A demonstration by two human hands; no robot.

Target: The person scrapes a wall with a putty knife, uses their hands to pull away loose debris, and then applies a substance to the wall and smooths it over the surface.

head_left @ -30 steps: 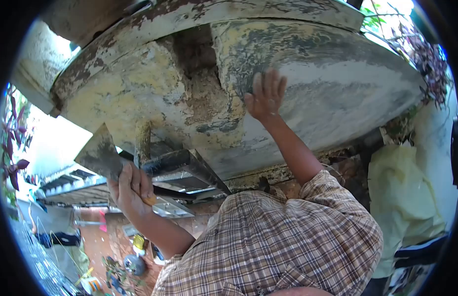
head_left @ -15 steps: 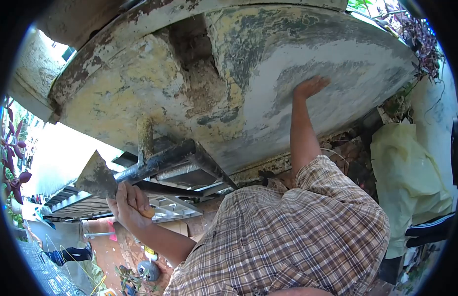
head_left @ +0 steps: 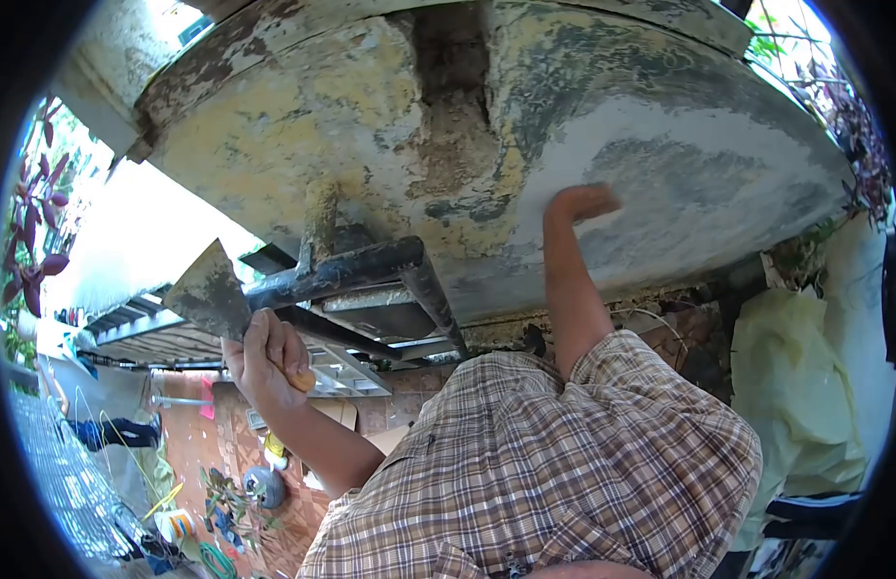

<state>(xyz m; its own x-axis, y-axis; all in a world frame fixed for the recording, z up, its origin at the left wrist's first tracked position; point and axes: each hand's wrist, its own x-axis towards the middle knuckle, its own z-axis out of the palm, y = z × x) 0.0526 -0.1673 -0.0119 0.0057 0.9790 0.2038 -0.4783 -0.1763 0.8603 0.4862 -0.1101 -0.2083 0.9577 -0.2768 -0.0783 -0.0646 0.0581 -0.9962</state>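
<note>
Step in hand, as judged: palm-checking or smoothing; the right hand [head_left: 580, 202], blurred, fingers extended, appears against the wall's [head_left: 274, 145] pale right part; the left hand [head_left: 268, 359] grasps the scraper [head_left: 213, 294] near its lower left edge; blade work calls for clearing the palm

1. Site: outdoor yard or terrace beside a building.
2. Structure: curved, peeling yellow-and-grey plaster wall [head_left: 274, 125].
3. Ground: reddish-brown tiled floor [head_left: 189, 454].
4. Surroundings: purple-leaved plant [head_left: 31, 227], white bucket with orange band [head_left: 175, 525], bright daylight.
</note>
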